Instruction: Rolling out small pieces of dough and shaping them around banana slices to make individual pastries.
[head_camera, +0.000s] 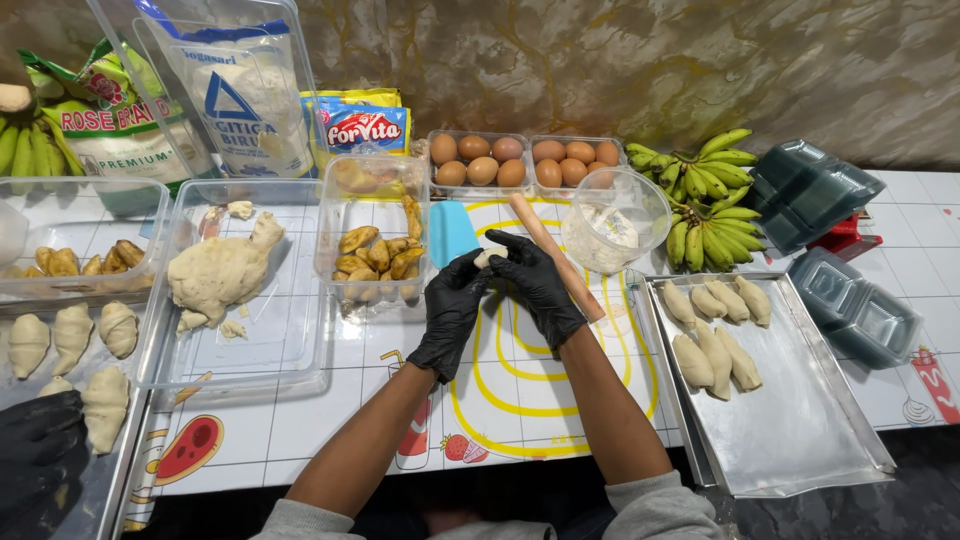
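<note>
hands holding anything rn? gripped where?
Yes: a small dough piece, pinched between the fingertips of the left hand and right hand; only its top shows.

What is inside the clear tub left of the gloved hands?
The tub holds a big dough lump with small scraps around it. The tub's underside and whatever the lump covers cannot be seen. The left hand and right hand pinch a small dough piece.

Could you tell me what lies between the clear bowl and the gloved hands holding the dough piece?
In the head view, a wooden rolling pin lies slantwise between the clear bowl and the hands.
</note>
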